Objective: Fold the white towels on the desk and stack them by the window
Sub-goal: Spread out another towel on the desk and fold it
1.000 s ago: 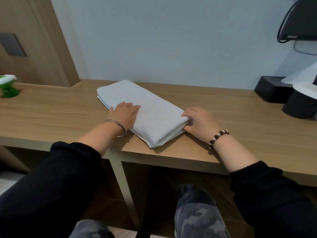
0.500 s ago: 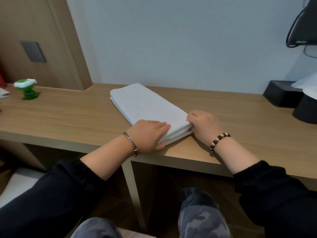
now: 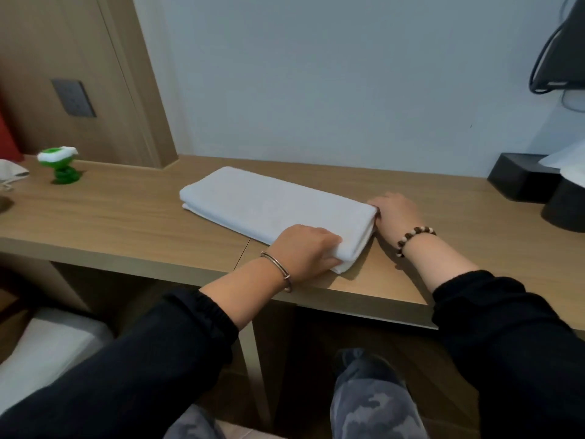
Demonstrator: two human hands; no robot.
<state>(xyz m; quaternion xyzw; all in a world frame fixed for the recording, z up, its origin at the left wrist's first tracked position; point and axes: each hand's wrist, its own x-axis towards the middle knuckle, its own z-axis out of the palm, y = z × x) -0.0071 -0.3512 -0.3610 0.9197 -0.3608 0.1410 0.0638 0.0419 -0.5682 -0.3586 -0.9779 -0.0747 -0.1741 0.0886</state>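
Note:
A white towel (image 3: 272, 205), folded into a long thick strip, lies slantwise on the wooden desk (image 3: 126, 217). My left hand (image 3: 304, 251) grips the towel's near right corner, with the fingers curled round its layers. At the towel's right end, my right hand (image 3: 392, 213) has its fingertips tucked in against the folded edge and holds it. Both forearms reach in from below.
A green and white small object (image 3: 60, 166) stands at the desk's left, by a crumpled white thing (image 3: 9, 177). A black box (image 3: 519, 182) and a black round container (image 3: 566, 207) sit at the right. The pale wall runs behind; the desk edge is near my hands.
My left hand slid along the towel from its middle to the near right corner and took hold there. The right hand stayed at the towel's end. The view shifted left.

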